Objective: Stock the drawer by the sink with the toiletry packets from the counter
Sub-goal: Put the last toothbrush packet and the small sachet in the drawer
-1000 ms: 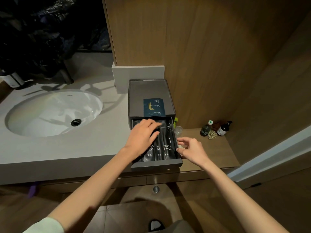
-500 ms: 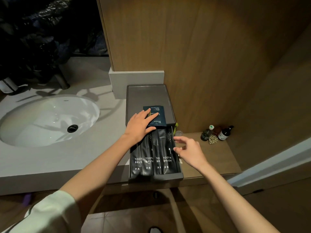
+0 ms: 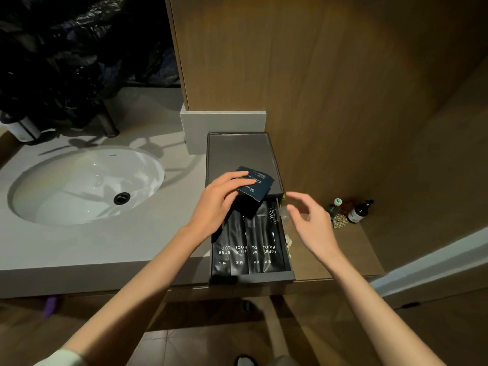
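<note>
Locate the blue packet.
Head view, centre: the packet sits at the box front, under the fingers of the left hand, overhanging the drawer.

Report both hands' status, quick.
Left hand: pinching the dark blue packet.
Right hand: open, holding nothing.

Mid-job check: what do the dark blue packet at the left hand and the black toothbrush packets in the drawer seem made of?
Dark blue square packet: probably matt paper or film; it shows no glare, held by the left hand. Long black toothbrush packets: likely glossy plastic foil; light streaks run along their wrinkles.
</note>
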Motion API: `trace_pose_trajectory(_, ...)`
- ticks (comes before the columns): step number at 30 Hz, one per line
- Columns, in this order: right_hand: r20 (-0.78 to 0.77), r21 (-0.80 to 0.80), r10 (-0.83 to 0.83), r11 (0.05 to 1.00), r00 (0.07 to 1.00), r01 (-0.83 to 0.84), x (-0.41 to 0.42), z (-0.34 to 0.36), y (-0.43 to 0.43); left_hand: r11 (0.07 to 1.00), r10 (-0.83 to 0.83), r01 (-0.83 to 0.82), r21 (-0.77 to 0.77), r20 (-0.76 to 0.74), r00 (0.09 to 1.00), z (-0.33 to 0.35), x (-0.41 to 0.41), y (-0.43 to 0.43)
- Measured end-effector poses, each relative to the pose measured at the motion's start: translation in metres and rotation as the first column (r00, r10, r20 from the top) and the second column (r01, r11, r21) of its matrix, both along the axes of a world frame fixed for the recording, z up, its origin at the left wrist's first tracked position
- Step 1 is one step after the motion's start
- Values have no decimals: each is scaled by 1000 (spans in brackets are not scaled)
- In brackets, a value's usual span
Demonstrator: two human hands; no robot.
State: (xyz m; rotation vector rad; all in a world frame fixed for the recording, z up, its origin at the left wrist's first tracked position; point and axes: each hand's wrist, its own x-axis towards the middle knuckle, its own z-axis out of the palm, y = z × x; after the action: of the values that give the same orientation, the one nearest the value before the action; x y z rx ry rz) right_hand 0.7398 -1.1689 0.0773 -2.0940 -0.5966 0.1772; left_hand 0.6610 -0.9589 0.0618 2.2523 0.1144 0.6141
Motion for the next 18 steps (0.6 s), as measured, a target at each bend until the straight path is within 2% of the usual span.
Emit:
trace_pose_trajectory(3,17,102,13,995,1000,-14,-5,21,3,993,-37,41,-112,45,998,16,-22,-13)
trace_pose_trajectory(6,-44,90,111,990,993,-107,-5,34,10,982,-83,93,-167,66,994,26,-41,-22)
trace_pose_trajectory(9,-193,57,239,971,952,-232,-8,38,15,974,-134,139,-180,40,990,31,-58,-28)
trace_pose_trajectory(11,-321,107,279,960,905,-258,-12,38,16,972,-139,142,-185,26,990,32,-68,-32)
trace_pose_trajectory(15,-492,258,289,949,821,-180,-21,34,14,977,-90,87,-196,-7,996,38,-84,-36)
trace_pose_trajectory(18,-512,327,245,942,823,-77,-28,31,10,949,18,-33,-313,-51,999,41,-94,-38)
